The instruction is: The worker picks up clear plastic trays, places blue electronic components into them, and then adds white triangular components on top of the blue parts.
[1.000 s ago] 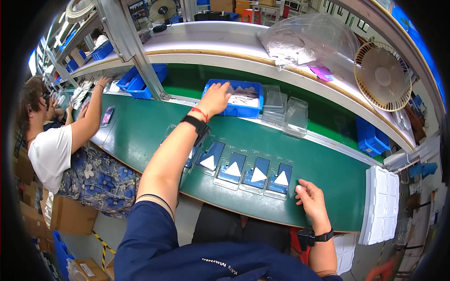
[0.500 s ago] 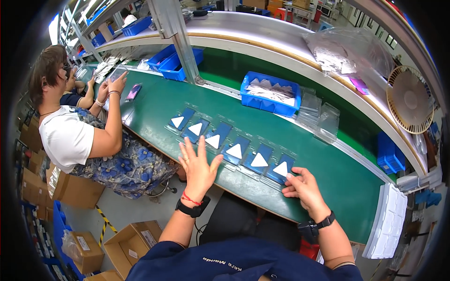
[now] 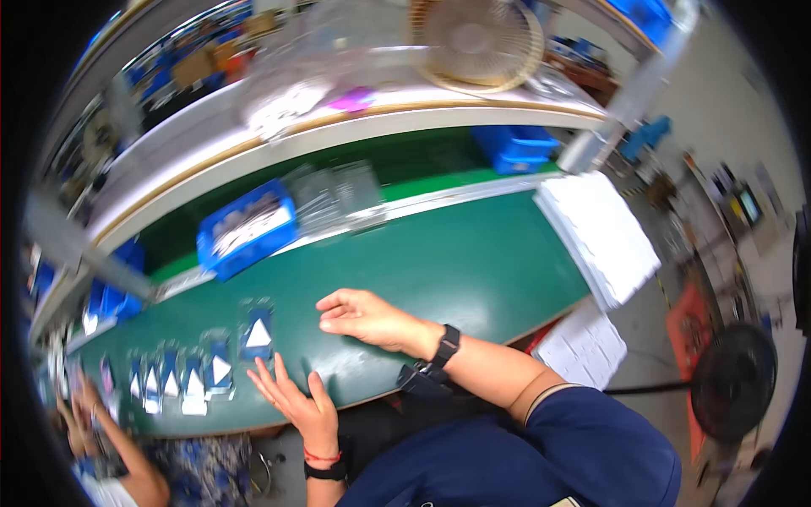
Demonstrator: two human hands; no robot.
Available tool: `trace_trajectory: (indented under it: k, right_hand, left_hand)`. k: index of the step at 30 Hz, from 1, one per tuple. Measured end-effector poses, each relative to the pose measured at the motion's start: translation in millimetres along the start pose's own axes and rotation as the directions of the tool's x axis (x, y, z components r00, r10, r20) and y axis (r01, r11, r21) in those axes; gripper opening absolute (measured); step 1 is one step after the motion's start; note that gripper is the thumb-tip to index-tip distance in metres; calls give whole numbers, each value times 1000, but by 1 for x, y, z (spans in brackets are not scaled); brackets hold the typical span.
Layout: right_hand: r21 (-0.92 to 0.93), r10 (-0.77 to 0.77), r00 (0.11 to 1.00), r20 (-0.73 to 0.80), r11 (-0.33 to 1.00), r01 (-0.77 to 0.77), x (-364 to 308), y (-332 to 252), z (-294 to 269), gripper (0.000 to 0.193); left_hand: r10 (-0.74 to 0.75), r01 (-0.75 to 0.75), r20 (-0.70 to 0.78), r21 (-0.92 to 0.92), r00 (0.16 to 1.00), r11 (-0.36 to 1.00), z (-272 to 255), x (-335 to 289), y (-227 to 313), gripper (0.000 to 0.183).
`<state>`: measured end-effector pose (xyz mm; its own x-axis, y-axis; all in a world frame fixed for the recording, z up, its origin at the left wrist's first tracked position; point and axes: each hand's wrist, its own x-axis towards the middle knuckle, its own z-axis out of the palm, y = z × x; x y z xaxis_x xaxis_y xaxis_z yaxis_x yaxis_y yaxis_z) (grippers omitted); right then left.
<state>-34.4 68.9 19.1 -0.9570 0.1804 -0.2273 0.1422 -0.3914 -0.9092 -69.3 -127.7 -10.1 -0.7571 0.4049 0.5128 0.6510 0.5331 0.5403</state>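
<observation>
The tabletop (image 3: pixel 456 245) under your work looks smooth, so a light pack pushed from one side could slide toward the near edge. At 2 o'clock from your right hand, the white tray stack (image 3: pixel 600 232) sits at the tabletop's end and seems to overhang it; a swing of your right elbow could tip some trays off. The blue bin (image 3: pixel 262 252) of white pieces stands at about 10 o'clock from that hand, and a hurried reach there might knock the clear cases (image 3: pixel 355 190) just beside it out of line.

Your right hand (image 3: pixel 363 319) is half-curled, thumb and forefinger apart, with nothing visible in it. Your left hand (image 3: pixel 296 401) has its fingers spread; whether they touch anything, I cannot tell. Watch them around the nearest pack (image 3: pixel 258 321), at 11 o'clock from your left hand: a careless sweep could shove it into the row of five packs (image 3: pixel 171 372) at 9 o'clock, where some already sit very close together and could ride over one another. Its white triangle (image 3: pixel 258 335) is the smallest worry: if it is only lying loose, a brushing fingertip could turn it askew.
</observation>
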Motion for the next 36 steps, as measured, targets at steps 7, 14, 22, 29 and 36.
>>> trace_trajectory:
  k: [7, 14, 22, 29, 36]
  right_hand:
    - [-835, -696, 509, -506, 247, -493, -190, -72, -187, 34]
    - [-588, -580, 395, -713, 185, -788, -297, -80, -260, 36]
    - [-652, -633, 450, -630, 118, -749, -297, -89, -266, 24]
    - [-637, -825, 238, -513, 180, -750, -351, -114, -254, 27]
    - [80, -490, -513, -705, 663, -744, -387, -8, -262, 33]
  left_hand:
    - [222, -176, 245, -198, 944, 964, 35, 2, 45, 39]
    - [216, -181, 291, -142, 932, 973, 39, 0, 44, 36]
    - [229, -216, 254, -82, 940, 973, 41, -3, 41, 30]
    - [266, -262, 241, -48, 933, 964, 44, -4, 38, 29]
    - [297, -304, 227, -4, 928, 953, 49, -4, 36, 29]
